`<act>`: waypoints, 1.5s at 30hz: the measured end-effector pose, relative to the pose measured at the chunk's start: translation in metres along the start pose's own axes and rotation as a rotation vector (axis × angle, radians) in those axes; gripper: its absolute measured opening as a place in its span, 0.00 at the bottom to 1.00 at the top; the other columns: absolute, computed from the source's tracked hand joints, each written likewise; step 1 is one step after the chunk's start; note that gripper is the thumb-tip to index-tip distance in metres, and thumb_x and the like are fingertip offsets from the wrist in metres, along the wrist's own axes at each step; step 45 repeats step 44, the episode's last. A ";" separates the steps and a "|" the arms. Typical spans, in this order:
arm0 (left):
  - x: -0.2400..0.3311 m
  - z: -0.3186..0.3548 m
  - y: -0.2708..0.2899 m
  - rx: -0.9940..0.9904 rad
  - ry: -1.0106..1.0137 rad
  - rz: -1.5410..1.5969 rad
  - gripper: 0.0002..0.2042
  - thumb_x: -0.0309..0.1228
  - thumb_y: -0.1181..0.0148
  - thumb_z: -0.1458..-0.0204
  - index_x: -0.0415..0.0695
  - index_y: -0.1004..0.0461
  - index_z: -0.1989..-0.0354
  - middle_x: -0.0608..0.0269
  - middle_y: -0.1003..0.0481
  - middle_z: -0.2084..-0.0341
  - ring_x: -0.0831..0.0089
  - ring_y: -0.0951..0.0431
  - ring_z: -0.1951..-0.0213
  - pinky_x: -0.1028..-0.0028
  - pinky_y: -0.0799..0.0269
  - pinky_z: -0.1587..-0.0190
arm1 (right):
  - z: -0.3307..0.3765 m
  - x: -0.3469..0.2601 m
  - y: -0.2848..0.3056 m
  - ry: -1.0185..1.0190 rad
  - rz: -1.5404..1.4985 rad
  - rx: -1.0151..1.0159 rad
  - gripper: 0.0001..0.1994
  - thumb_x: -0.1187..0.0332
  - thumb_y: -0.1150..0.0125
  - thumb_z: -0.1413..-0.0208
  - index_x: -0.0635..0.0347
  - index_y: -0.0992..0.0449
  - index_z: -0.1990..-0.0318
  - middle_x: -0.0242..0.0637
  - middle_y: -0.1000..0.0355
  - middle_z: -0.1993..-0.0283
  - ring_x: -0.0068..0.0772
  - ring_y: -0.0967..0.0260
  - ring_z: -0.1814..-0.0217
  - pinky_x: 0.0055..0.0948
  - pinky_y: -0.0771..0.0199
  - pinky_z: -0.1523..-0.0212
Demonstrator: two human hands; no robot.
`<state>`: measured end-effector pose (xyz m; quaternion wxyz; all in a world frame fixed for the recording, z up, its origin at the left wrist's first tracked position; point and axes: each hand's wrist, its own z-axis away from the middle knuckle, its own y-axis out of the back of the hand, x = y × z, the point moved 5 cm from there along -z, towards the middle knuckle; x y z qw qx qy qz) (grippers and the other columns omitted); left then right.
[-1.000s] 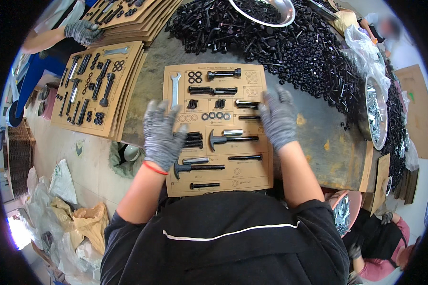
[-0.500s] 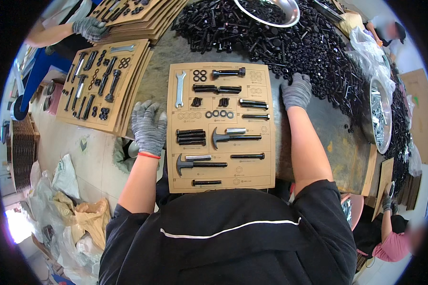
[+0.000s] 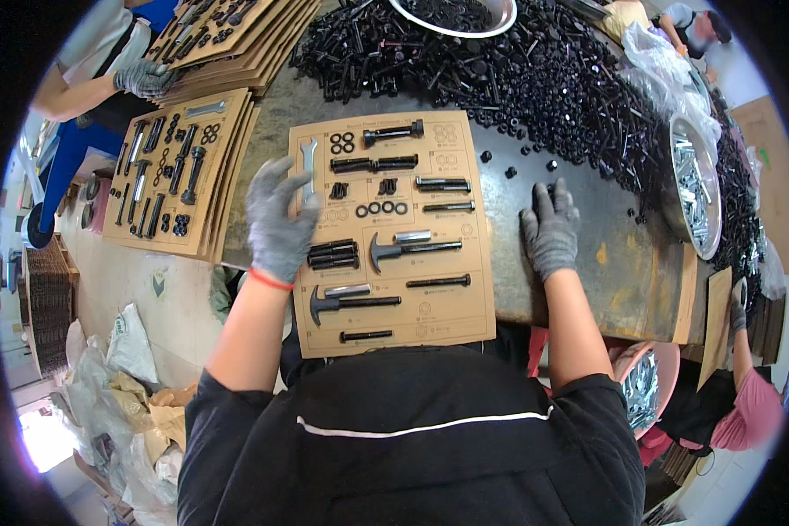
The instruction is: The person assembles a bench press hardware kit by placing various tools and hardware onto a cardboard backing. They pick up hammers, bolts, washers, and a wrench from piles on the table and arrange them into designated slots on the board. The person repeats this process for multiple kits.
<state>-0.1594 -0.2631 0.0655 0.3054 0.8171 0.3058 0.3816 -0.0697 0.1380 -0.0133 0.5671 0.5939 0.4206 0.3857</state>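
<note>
Worn metal surface (image 3: 622,263) carries our cardboard card (image 3: 386,232) of black bolts at its near edge. We see our left hand (image 3: 278,219), fingers spread, on the card's left edge by the wrench (image 3: 309,165); our right hand (image 3: 550,230) has moved off the card and lies flat, holding nothing, so the card looks filled

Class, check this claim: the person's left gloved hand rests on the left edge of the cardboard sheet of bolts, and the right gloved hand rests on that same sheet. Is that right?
Not quite. The left hand does rest on the sheet's left edge, but the right hand lies flat on the bare table, off the sheet to its right. The head view shows this.
</note>
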 end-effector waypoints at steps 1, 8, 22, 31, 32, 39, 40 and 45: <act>0.021 -0.008 -0.007 -0.075 -0.046 -0.031 0.13 0.29 0.34 0.57 0.45 0.21 0.60 0.57 0.33 0.46 0.56 0.38 0.40 0.61 0.44 0.36 | -0.006 0.003 0.002 -0.056 -0.013 0.001 0.28 0.49 0.50 0.42 0.43 0.39 0.34 0.43 0.56 0.26 0.51 0.58 0.26 0.46 0.62 0.28; 0.055 0.005 -0.056 -0.530 -0.073 -0.386 0.18 0.43 0.39 0.52 0.50 0.20 0.54 0.56 0.39 0.37 0.51 0.52 0.32 0.59 0.57 0.31 | -0.011 0.009 0.008 -0.074 -0.112 0.059 0.28 0.49 0.46 0.45 0.45 0.35 0.37 0.48 0.53 0.28 0.55 0.56 0.28 0.48 0.60 0.29; 0.109 -0.017 -0.064 -0.328 -0.184 -0.027 0.19 0.29 0.36 0.56 0.46 0.24 0.52 0.53 0.31 0.47 0.52 0.32 0.44 0.59 0.34 0.43 | 0.001 0.036 0.022 -0.228 -0.323 0.166 0.27 0.57 0.33 0.57 0.54 0.28 0.47 0.51 0.31 0.47 0.52 0.36 0.43 0.45 0.37 0.41; 0.221 -0.045 -0.227 -0.838 -0.126 0.298 0.21 0.38 0.40 0.50 0.41 0.28 0.49 0.49 0.23 0.59 0.57 0.22 0.56 0.65 0.27 0.51 | -0.007 0.079 -0.004 -0.159 -0.834 0.032 0.20 0.74 0.37 0.52 0.61 0.26 0.49 0.45 0.25 0.57 0.37 0.26 0.57 0.32 0.26 0.54; 0.239 -0.051 -0.226 -0.911 -0.115 0.192 0.23 0.38 0.38 0.52 0.42 0.28 0.48 0.49 0.24 0.58 0.56 0.23 0.55 0.64 0.28 0.50 | -0.008 0.083 -0.003 -0.154 -0.827 0.004 0.20 0.73 0.37 0.53 0.59 0.25 0.49 0.46 0.25 0.56 0.40 0.26 0.56 0.34 0.26 0.52; 0.252 -0.048 -0.253 -0.863 -0.144 0.165 0.26 0.40 0.36 0.55 0.45 0.30 0.46 0.49 0.28 0.54 0.54 0.25 0.53 0.62 0.29 0.48 | -0.029 0.091 0.010 -0.160 -0.509 -0.095 0.16 0.67 0.38 0.49 0.48 0.24 0.52 0.49 0.28 0.54 0.49 0.29 0.53 0.39 0.28 0.49; 0.252 -0.050 -0.249 -0.778 -0.172 0.162 0.27 0.40 0.36 0.55 0.44 0.31 0.45 0.48 0.29 0.52 0.53 0.26 0.51 0.63 0.30 0.46 | -0.030 0.098 0.008 -0.179 -0.485 -0.106 0.15 0.67 0.39 0.49 0.47 0.24 0.51 0.49 0.28 0.53 0.49 0.29 0.52 0.39 0.29 0.49; 0.251 -0.049 -0.248 -0.962 -0.081 0.043 0.29 0.44 0.34 0.55 0.46 0.31 0.43 0.46 0.30 0.48 0.55 0.27 0.48 0.63 0.33 0.43 | -0.027 0.099 0.009 -0.148 -0.526 -0.096 0.16 0.64 0.37 0.48 0.52 0.24 0.51 0.52 0.27 0.53 0.46 0.28 0.52 0.39 0.31 0.48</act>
